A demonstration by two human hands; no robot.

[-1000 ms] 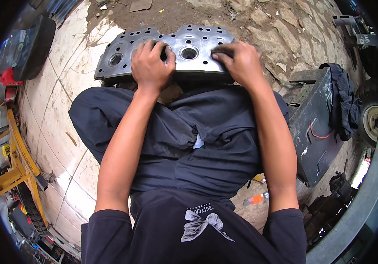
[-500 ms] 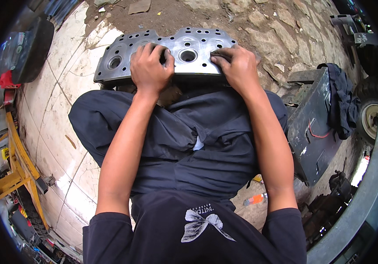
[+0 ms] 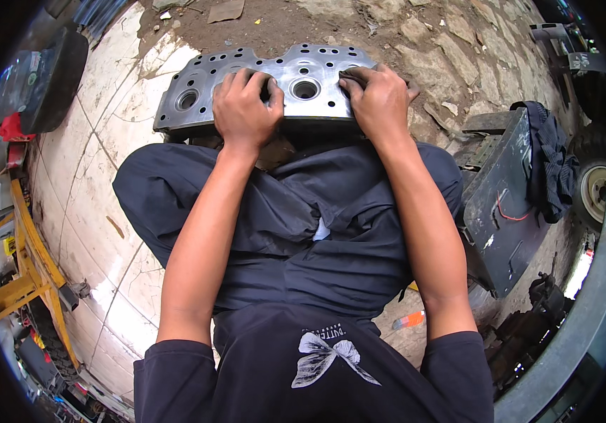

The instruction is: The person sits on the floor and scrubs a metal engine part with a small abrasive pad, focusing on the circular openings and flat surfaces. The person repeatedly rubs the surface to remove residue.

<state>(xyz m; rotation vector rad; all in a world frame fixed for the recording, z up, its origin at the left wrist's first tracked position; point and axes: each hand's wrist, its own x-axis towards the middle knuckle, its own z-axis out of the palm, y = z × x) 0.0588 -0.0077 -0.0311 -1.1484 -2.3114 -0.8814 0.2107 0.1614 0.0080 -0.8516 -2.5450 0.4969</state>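
A grey metal cylinder head (image 3: 324, 67) with round ports and many small holes lies flat in front of my crossed legs. My left hand (image 3: 248, 106) rests on its middle, fingers curled and pressed against the metal, with the thumb beside a dark port. Near the right end, my right hand (image 3: 379, 99) is closed on a thin dark piece (image 3: 354, 75), perhaps abrasive paper, held against the top face. The hand hides most of that piece. An open port (image 3: 306, 89) shows between my hands, and another port (image 3: 187, 100) lies left of them.
At right stands a dark metal box (image 3: 504, 211) with a dark cloth (image 3: 551, 166) draped over it. A wheel (image 3: 596, 190) is beyond. A yellow frame (image 3: 31, 261) stands at left on the tiles. An orange-labelled bottle (image 3: 409, 321) lies by my right elbow.
My right hand has slid slightly away from me over the cylinder head with the dark piece. The left hand keeps its place on the metal; the view has shifted a little.
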